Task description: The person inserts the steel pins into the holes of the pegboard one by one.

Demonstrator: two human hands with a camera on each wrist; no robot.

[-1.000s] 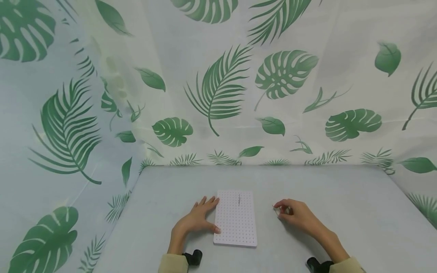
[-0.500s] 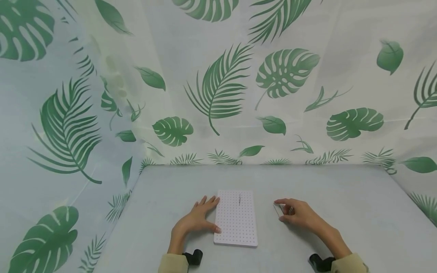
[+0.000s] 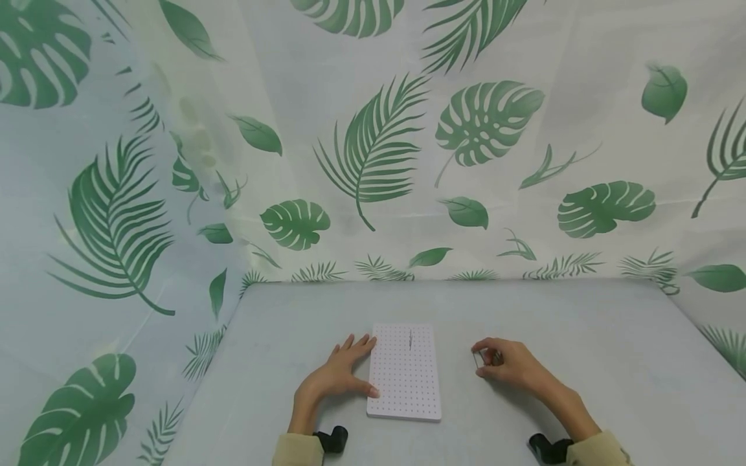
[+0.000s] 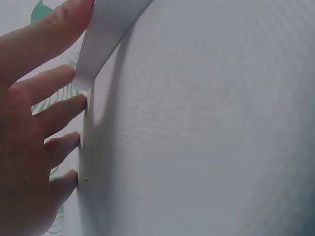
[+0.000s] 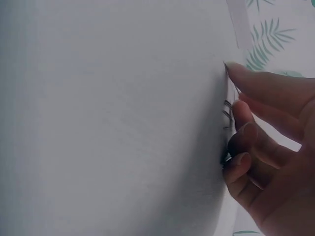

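Note:
A white board with rows of small holes (image 3: 402,382) lies flat on the table, with a thin dark upright piece (image 3: 410,340) standing near its far end. My left hand (image 3: 338,372) rests at the board's left edge, fingers spread, thumb on the near corner. In the left wrist view, the fingertips and thumb touch the board's side (image 4: 106,39). To the right of the board, my right hand (image 3: 504,362) pinches a thin metal wire piece (image 3: 478,358) between thumb and index finger. Its other fingers curl in, and more dark metal bits (image 5: 227,110) show beside them in the right wrist view.
The pale grey table (image 3: 291,310) reaches back to a white curtain with green leaf prints (image 3: 384,194). A similar curtain hangs on the left side (image 3: 105,259). Black wrist cameras (image 3: 333,439) sit at both sleeve cuffs.
My right hand has shifted slightly to the right, and the wire piece has turned between thumb and index finger. My left hand and the board look unmoved.

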